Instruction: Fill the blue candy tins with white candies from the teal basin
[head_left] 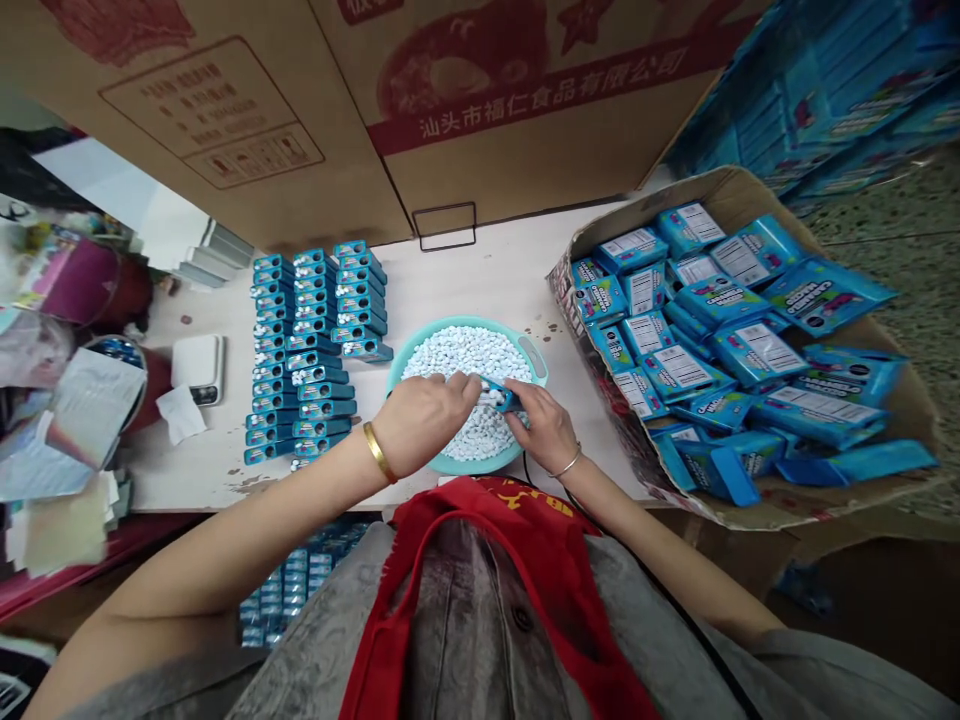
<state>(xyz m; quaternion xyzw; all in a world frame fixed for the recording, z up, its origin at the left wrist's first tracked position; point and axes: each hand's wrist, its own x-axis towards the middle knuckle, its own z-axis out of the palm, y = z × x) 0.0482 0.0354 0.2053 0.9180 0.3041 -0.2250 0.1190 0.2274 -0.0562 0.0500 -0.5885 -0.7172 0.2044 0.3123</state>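
Over a turquoise plastic basin [535,352] filled with small white candies [469,348], both my hands meet at a small blue candy box [507,398]. My right hand [546,432] grips the box by its right side, thumb and fingers around it. At the box's left end my left hand [429,418] is closed, its fingers curled down; white candies show between it and the box. What the left fingers pinch is hidden. Left of the basin, upright blue boxes [319,350] stand in 3 rows, with white candies showing in the openings of several.
On the right, a cut-down cardboard carton [619,425] holds many flattish blue boxes [757,345]. Large cardboard cartons [517,165] wall off the back. A white device [198,366], a paper scrap [181,415] and cluttered tubs [139,370] lie left. More blue boxes [296,580] are below the table edge.
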